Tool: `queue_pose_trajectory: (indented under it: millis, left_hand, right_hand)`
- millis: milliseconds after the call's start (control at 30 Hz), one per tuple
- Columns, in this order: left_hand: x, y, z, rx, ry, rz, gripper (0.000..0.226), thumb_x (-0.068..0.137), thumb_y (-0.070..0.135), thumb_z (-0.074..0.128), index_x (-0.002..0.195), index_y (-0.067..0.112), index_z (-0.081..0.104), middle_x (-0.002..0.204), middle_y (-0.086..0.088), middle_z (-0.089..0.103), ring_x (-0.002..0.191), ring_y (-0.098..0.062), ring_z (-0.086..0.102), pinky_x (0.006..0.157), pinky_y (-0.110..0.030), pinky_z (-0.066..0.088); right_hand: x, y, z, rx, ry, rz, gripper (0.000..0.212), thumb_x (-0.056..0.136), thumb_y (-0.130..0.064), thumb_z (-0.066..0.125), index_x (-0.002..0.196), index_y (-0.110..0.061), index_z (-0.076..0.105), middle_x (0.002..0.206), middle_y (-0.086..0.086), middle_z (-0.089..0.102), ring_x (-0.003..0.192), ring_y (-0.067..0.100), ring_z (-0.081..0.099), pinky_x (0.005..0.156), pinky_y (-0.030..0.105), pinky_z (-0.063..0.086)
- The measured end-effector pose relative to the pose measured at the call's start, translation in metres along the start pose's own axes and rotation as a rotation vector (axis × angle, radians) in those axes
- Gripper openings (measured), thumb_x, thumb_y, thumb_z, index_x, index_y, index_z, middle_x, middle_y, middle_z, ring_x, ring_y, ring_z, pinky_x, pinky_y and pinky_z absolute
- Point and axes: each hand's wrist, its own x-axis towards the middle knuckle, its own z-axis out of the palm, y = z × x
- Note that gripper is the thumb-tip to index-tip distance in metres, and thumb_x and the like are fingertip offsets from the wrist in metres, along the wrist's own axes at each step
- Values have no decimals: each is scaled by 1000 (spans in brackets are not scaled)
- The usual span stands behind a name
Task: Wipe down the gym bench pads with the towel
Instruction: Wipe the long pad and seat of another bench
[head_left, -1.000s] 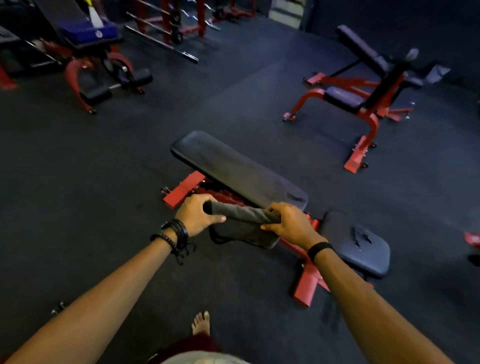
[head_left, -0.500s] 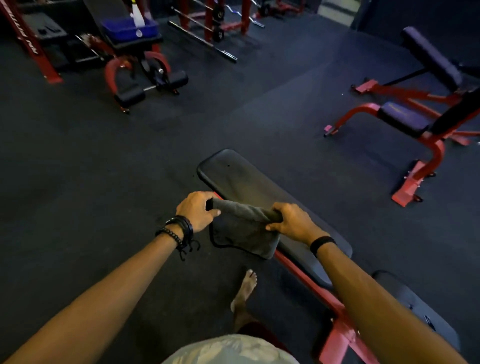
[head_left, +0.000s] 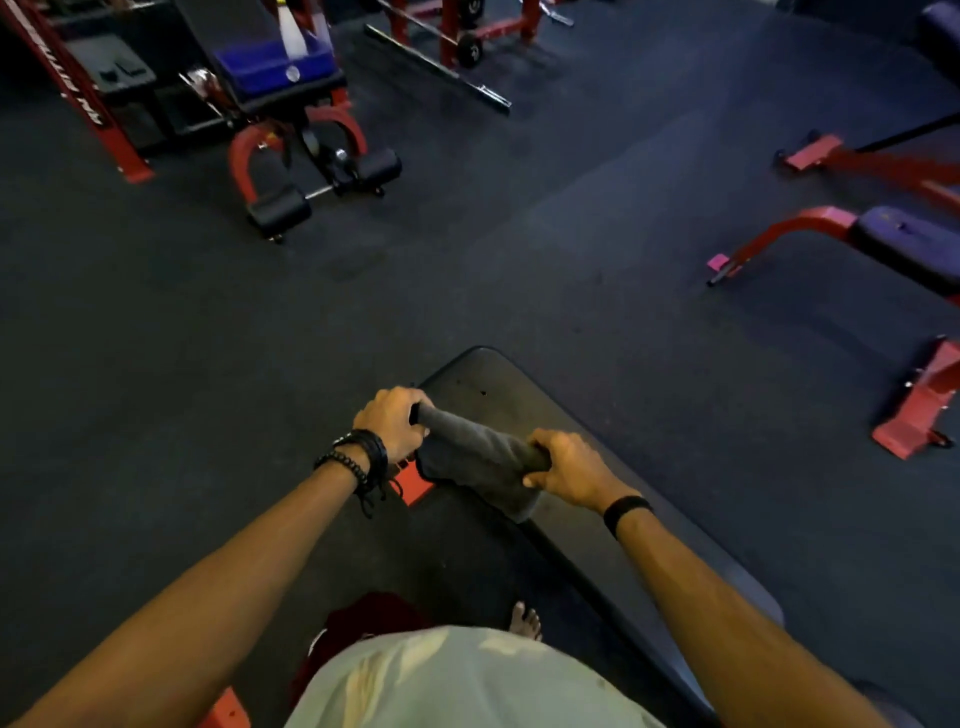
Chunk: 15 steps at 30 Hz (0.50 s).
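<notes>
Left hand (head_left: 390, 422) and right hand (head_left: 567, 470) grip towel (head_left: 480, 457) ends over bench pad (head_left: 524, 400); bunched towel risks skipping far end.

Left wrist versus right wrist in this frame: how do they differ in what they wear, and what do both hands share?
The left wrist carries several stacked bracelets, some beaded, with cords hanging; the right wrist carries one plain black band. The left hand sits farther forward, by the bench pad's far end; the right hand sits nearer. Both grip the grey towel, one at each end.
</notes>
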Motion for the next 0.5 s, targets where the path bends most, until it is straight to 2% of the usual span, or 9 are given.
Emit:
queue_pose_trajectory:
  millis: [100,167,233,300,333,367,400,433,500]
  left_hand:
    - [48,-6,-18,50,-132,21,22,78,22,75,98,25,67,98,0,67,94,-23,64,79,-40,55]
    - [87,-7,-29,63,-222,41,25,76,26,78,97,26,65,96,1,66,93,-22,64,77,-38,55]
    - [129,-4,-37,36,-249,79,30,75,29,78,101,27,63,101,0,66,98,-24,63,81,-40,54]
    - [167,0,-41,-4,-304,130,55,80,34,75,129,24,52,126,-5,60,117,-29,56,95,-44,50]
    - [183,1,-44,16,-374,152,76,82,37,73,146,23,34,144,-8,47,131,-33,45,104,-47,43]
    - [196,1,-46,73,-450,165,94,83,41,72,154,24,13,157,-9,26,141,-36,29,111,-51,34]
    - [208,-1,-47,154,-515,171,105,83,43,71,155,25,-4,162,-10,7,146,-38,15,115,-53,26]
    - [217,-4,-47,223,-570,171,111,84,45,70,153,26,-15,162,-11,-6,147,-39,6,117,-55,21]
    - [233,-13,-41,307,-646,181,113,84,48,68,151,26,-21,161,-13,-15,147,-40,3,117,-54,19]
  right_hand:
    - [33,-4,-8,139,-83,88,24,85,-16,75,89,-28,54,95,-4,59,82,7,58,67,18,47]
    - [55,-7,-19,254,-174,152,25,85,-16,77,83,-29,55,88,-6,60,76,3,58,61,16,47]
    - [75,-4,-26,426,-185,234,19,83,-17,78,87,-25,62,92,-2,65,85,10,64,70,25,57]
    - [91,3,-22,549,-87,351,20,82,-17,80,96,-20,66,105,5,67,102,25,65,87,44,58]
    - [99,7,-17,552,-39,414,33,81,-18,81,109,-17,66,117,8,65,114,34,60,97,54,51]
    - [106,11,-10,508,-15,508,59,79,-22,83,132,-14,56,138,13,54,130,40,48,108,58,41]
    - [111,13,-2,423,-2,645,89,79,-29,83,151,-15,33,155,13,32,143,42,30,115,58,30]
    - [113,13,6,388,29,763,108,79,-34,82,158,-18,11,163,15,11,148,43,16,117,58,25]
    - [118,13,22,476,131,857,116,79,-36,82,158,-21,-1,164,17,6,147,42,17,117,57,27]
